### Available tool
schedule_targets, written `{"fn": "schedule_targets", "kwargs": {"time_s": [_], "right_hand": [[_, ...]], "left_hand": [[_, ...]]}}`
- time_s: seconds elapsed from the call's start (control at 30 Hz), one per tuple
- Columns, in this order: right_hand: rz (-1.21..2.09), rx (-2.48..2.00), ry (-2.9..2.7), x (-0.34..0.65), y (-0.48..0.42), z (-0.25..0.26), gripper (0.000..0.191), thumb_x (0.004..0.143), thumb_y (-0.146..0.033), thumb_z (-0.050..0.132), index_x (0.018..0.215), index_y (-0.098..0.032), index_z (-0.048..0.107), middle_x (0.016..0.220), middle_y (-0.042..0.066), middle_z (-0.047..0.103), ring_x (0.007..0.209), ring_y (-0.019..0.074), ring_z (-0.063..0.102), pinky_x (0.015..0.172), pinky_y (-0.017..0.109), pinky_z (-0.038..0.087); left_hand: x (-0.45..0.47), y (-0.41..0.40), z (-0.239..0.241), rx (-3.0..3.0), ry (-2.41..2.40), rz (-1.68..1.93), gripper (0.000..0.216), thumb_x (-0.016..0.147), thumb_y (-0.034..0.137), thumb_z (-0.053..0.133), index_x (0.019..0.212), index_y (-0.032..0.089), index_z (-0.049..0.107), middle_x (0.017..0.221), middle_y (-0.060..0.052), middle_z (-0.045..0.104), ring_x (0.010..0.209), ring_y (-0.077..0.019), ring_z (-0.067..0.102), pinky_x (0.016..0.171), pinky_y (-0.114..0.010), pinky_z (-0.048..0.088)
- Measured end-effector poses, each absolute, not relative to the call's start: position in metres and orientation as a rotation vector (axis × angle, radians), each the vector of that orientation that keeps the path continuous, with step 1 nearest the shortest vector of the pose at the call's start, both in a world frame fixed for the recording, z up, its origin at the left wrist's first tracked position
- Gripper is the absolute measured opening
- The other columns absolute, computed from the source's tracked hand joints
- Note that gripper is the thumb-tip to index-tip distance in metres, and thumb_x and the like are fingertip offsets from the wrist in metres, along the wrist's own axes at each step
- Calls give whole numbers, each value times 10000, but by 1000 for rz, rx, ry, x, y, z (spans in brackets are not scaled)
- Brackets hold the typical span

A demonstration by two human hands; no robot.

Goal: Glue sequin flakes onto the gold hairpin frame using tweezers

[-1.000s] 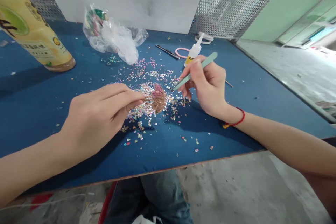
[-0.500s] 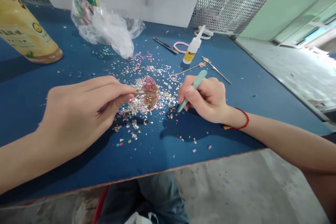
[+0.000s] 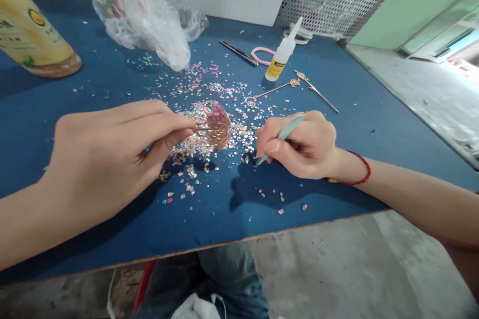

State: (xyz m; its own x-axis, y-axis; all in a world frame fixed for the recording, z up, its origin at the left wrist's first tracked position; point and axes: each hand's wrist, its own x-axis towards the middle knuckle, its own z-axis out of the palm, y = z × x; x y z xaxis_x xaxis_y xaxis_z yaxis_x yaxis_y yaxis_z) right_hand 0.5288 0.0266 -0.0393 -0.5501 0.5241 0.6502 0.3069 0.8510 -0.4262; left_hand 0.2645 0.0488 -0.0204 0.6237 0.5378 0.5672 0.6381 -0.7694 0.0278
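Observation:
Between the thumb and fingers of my left hand [image 3: 116, 154] is the thin stem of a gold hairpin [image 3: 218, 134]. Its fan-shaped openwork head points right, with pink-purple chips covering the upper part and bare gold below. My right hand [image 3: 299, 147] grips pale green tweezers [image 3: 290, 127] like a pen, tips down at the table by the edge of the chip pile. I cannot tell whether the tips hold a chip. Loose shiny shell-like chips [image 3: 194, 147] lie spread beneath and around the hairpin head.
Behind my right hand stand a small glue bottle [image 3: 277, 64], two gold hairpins [image 3: 322, 94], a pink ring [image 3: 258, 55] and a black pen [image 3: 238, 53]. A clear plastic bag [image 3: 149, 25] and a yellow bottle [image 3: 37, 35] sit at the back left. The blue table's [image 3: 224, 224] front edge is near me.
The view has shifted slightly. My right hand has moved a little to the right and the tweezers lean flatter, tips still at the table. My left hand keeps its hold on the hairpin.

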Motion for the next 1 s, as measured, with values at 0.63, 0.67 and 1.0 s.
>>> {"fn": "schedule_targets", "kwargs": {"time_s": [0.63,0.67,1.0], "right_hand": [[207,-763,-1762,518,19,-33,345,990,-287,525,685,-168,634,615,-15,636,449,33,595,365,145,391],[172,-757,-1689,516,17,-34,349,982,-304,546,673,-173,640,609,-9,639,456,48,612,351,158,385],[-86,-749,-1659,508,0,-30,319,974,-279,561,676,-207,649,626,-7,693,482,90,640,387,232,443]], "left_hand": [[266,49,-22,-2742,-742,-761,204,999,159,477,989,186,679,921,10,740,865,-107,690,646,-212,423],[266,48,-23,-2748,-722,-755,225,1009,160,451,988,196,672,910,14,733,861,-105,688,628,-214,419],[263,37,-24,-2714,-616,-628,273,953,29,463,1097,212,605,912,33,687,817,-95,635,573,-225,376]]}}
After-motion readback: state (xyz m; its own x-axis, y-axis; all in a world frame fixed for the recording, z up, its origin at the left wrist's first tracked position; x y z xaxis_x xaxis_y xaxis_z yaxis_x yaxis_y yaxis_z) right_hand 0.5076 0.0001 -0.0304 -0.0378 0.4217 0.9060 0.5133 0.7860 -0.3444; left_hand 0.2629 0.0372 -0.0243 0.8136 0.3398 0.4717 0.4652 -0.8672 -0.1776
